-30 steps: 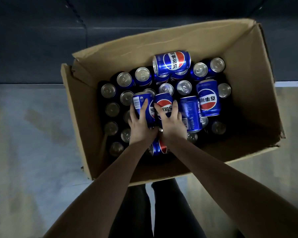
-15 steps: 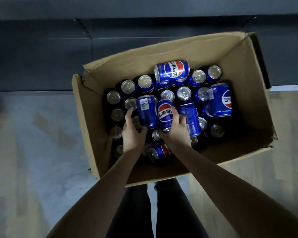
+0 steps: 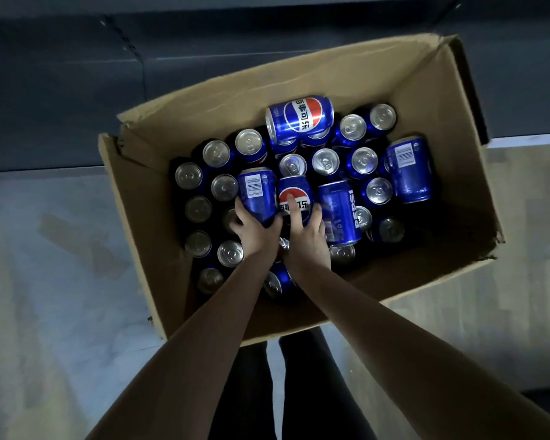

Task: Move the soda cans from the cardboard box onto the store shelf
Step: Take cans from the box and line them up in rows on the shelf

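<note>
An open cardboard box on the floor holds several blue soda cans, most upright with silver tops, a few lying on their sides. My left hand grips a blue can with a barcode from below. Beside it, my right hand grips a can showing the red, white and blue logo, with the forefinger laid along its side. Both cans sit over the middle of the box. Another can lies just right of my right hand.
A can lies sideways on top at the back, another at the right. The box's right part is dark, without cans. Dark shelving base runs behind the box. My legs stand at its near wall. Grey floor lies around.
Both hands have slid lower on their cans and turned them. The sideways can at the right has rolled so its barcode shows. My head view has shifted, with the box lower in frame.
</note>
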Demonstrator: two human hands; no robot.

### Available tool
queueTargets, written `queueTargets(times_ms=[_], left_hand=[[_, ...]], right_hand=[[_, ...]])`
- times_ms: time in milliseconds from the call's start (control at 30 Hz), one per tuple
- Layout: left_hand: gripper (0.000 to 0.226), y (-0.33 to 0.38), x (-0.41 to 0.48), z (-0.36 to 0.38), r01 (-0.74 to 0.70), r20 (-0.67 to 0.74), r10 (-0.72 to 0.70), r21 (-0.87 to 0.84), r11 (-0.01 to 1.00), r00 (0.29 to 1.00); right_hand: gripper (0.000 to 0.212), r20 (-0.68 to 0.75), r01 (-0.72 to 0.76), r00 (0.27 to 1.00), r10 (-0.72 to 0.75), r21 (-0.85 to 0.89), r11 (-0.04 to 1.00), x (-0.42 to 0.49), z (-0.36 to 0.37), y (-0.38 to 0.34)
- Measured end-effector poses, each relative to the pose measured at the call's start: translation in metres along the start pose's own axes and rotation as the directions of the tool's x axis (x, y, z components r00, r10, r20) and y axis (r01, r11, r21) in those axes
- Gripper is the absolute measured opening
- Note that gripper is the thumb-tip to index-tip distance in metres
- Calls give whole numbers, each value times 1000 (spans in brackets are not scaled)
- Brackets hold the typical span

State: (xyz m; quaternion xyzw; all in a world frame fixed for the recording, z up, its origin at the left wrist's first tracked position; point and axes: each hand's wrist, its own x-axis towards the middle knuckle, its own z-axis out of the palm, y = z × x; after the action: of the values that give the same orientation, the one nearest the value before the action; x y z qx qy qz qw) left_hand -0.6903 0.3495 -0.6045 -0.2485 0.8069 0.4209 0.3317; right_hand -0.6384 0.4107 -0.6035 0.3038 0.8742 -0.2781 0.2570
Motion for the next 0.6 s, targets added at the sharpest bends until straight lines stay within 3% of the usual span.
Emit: queueTargets(times_ms=[400,500,600], left_hand=[[66,-19,-6,-33,-144,-169,140,-9,990,976],[66,-9,-17,-46,-145,-226,126,-72,987,966],[69,-2,-30,-64,-228,-254,202,-75,971,946]], right_hand=[[83,-108,-9,994,32,203,979,-2,-15,-8],[81,-181,23,983,22,242,970,-9,-33,-14],[75,-198,107,979,-57,249,963,-15,-60,-21]])
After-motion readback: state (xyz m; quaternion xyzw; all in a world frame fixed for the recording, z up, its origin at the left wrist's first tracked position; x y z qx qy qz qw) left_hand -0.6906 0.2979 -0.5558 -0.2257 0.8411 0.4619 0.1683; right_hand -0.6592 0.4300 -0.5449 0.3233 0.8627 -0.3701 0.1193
